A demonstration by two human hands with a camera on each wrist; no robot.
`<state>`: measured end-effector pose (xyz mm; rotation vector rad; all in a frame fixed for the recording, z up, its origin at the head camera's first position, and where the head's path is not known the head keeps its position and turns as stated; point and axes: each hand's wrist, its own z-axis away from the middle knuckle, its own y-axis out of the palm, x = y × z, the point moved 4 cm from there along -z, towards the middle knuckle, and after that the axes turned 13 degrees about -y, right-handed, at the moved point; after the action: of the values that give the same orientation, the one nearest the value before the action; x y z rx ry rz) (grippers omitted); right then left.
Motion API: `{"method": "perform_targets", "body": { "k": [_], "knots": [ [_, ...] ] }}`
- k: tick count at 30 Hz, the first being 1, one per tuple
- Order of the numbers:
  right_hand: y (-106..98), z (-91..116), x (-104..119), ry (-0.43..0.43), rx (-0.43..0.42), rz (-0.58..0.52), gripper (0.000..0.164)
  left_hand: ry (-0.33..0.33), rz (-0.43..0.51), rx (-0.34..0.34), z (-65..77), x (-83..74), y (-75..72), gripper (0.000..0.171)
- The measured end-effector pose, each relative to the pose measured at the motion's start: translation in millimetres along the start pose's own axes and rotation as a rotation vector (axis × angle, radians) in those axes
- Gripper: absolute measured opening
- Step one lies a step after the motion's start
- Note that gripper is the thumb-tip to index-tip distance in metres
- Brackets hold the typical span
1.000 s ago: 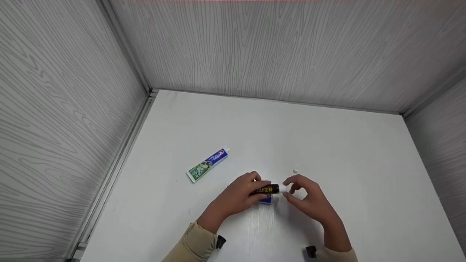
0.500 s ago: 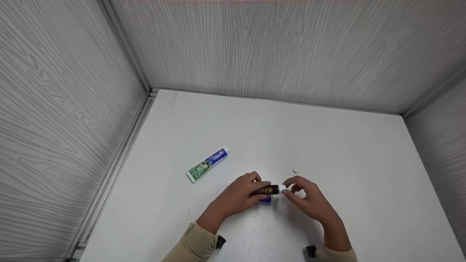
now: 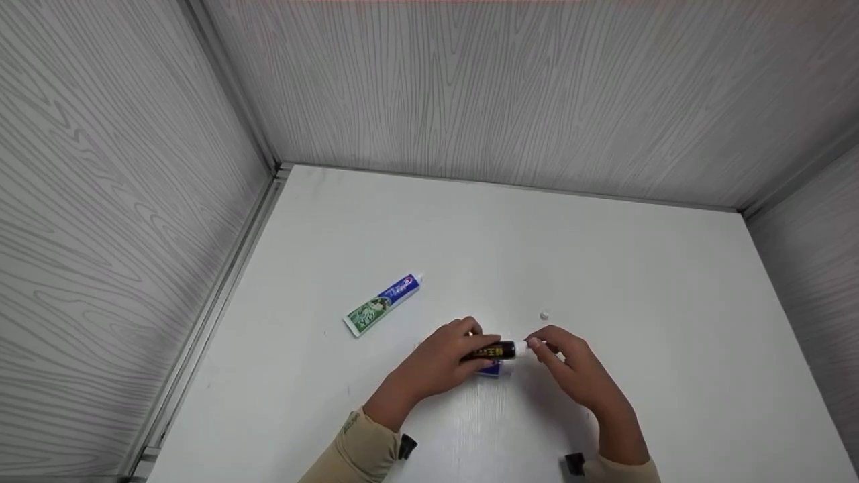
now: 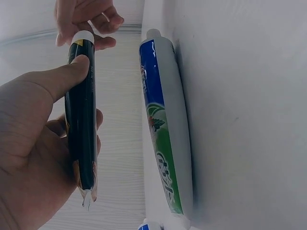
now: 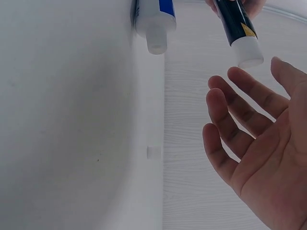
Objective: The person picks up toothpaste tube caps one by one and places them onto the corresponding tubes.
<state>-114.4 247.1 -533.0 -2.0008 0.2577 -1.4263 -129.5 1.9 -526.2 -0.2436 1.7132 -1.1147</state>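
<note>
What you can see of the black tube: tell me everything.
The black tube looks slim, glossy and plastic, with yellow lettering, a yellow patch beside its white cap, and brownish flaps at the other end. The left hand grips it in the air, running crosswise in the head view, partly hiding a blue-labelled tube. The right hand is by the cap; I cannot tell whether they touch.

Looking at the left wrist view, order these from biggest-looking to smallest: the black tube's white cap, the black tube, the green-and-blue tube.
1. Green-and-blue tube
2. Black tube, partly covered by the left hand
3. White cap
</note>
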Motion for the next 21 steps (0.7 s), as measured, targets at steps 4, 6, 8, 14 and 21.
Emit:
{"method": "perform_targets", "body": {
  "k": [4,6,8,14,21],
  "knots": [
    [-2.0,1.1,0.7,-0.003,-0.027,0.0,0.029,0.0,-0.005,-0.005,-0.8,-0.2,0.2,0.043],
    [-2.8,1.8,1.0,-0.01,-0.041,0.004,0.025,-0.003,-0.007,-0.004,-1.2,0.2,0.9,0.043],
    [-3.3,2.3,1.6,-0.029,-0.052,0.011,0.02,-0.006,-0.01,-0.005,-1.1,0.9,1.8,0.043],
    [-4.3,3.3,6.2,-0.159,-0.071,0.048,0.044,-0.015,-0.008,-0.005,-0.7,2.3,3.3,0.043],
    [-3.4,3.7,12.9,-0.249,-0.061,0.027,0.059,-0.021,-0.001,-0.002,0.6,3.1,3.3,0.043]
  ]
}}
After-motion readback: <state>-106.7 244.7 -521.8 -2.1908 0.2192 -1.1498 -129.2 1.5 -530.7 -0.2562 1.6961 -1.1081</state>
